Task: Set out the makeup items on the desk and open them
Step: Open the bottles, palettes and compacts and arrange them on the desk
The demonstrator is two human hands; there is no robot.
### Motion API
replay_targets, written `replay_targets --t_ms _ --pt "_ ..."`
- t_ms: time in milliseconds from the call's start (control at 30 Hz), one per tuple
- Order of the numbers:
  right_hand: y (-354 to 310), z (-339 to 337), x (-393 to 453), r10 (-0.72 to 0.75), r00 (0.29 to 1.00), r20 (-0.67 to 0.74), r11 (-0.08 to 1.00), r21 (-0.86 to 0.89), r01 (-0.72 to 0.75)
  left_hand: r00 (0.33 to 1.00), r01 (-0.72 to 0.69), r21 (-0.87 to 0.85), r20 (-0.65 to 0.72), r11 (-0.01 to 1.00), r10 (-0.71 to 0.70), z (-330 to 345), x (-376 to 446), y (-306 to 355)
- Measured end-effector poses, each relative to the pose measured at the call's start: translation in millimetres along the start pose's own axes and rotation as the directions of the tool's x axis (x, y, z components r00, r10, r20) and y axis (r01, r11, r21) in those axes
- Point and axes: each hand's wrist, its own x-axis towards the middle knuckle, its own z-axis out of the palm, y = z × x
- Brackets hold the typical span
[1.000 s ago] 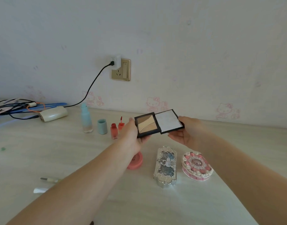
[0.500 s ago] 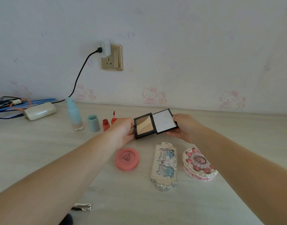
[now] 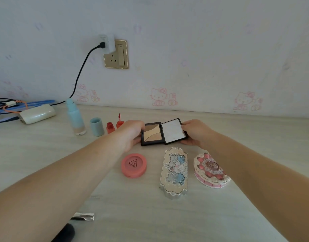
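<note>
Black compact (image 3: 163,131) open, held low over the desk (image 3: 220,215).
My left grip (image 3: 132,132) and right grip (image 3: 196,132) pinch its ends; round blush (image 3: 133,165), ornate palette (image 3: 174,172) and cake-shaped case (image 3: 211,170) remain closed.

Open black compact (image 3: 163,132) low over desk (image 3: 45,154)

There is one view only — a wide-angle camera on the person's head, facing forward and down over the desk (image 3: 220,215) toward the wall socket (image 3: 116,55). Both forearms enter from the bottom corners and meet below and right of the socket, near mid-frame. The wall fills the upper half around the socket; the desk's back edge runs below it. Straight lines bow toward the frame's edges — no second view shares the scene.
</note>
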Motion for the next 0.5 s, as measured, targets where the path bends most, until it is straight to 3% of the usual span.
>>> replay_targets --t_ms 133,267,500 --pt "-0.9 -1.7 2.9 -0.108 0.993 -0.041 0.951 -0.296 0.092 1.0 -0.014 0.023 -0.004 1.0 0.014 0.3 1.7 -0.6" --pt "1.3 -1.1 3.9 -0.172 0.984 -0.054 0.779 -0.619 0.103 1.0 -0.022 0.035 0.001 0.999 0.022 1.4 1.6 -1.2" --pt "7.9 1.6 4.2 -0.256 0.967 -0.022 0.55 -0.825 0.127 0.999 -0.048 0.042 0.003 0.998 0.048 -1.8 1.9 -5.7"
